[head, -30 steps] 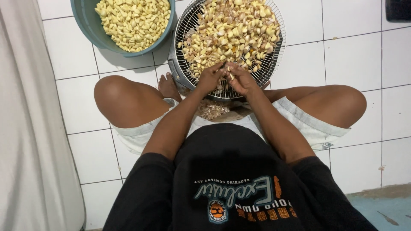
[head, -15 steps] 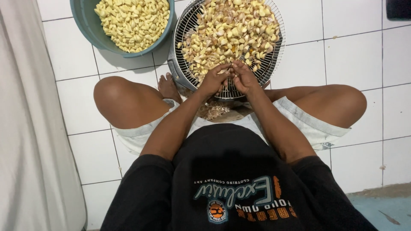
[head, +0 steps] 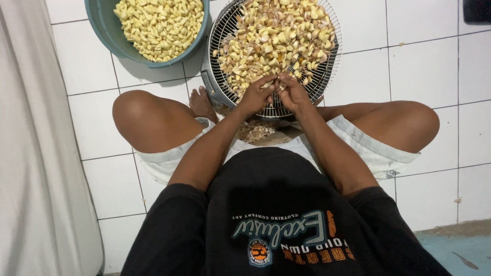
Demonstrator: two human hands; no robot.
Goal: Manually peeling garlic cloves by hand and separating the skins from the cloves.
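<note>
Pinched between the fingertips of the left hand (head: 255, 97) and right hand (head: 292, 93) is a single garlic clove (head: 274, 87), held together over the near rim of the wire basket (head: 327, 66). Head view: unpeeled cloves (head: 271, 41) are heaped in that basket, still plentiful. Peeled yellow cloves (head: 158, 25) fill the teal basin (head: 110, 36) alongside on the white tiled floor (head: 424, 66). Loose skins (head: 255, 130) are seen between the knees. Work is judged well advanced, with much left.

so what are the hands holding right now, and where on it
Both the left hand and right hand pinch one small garlic clove between their fingertips, over the wire basket; exactly where cannot be told.
</note>
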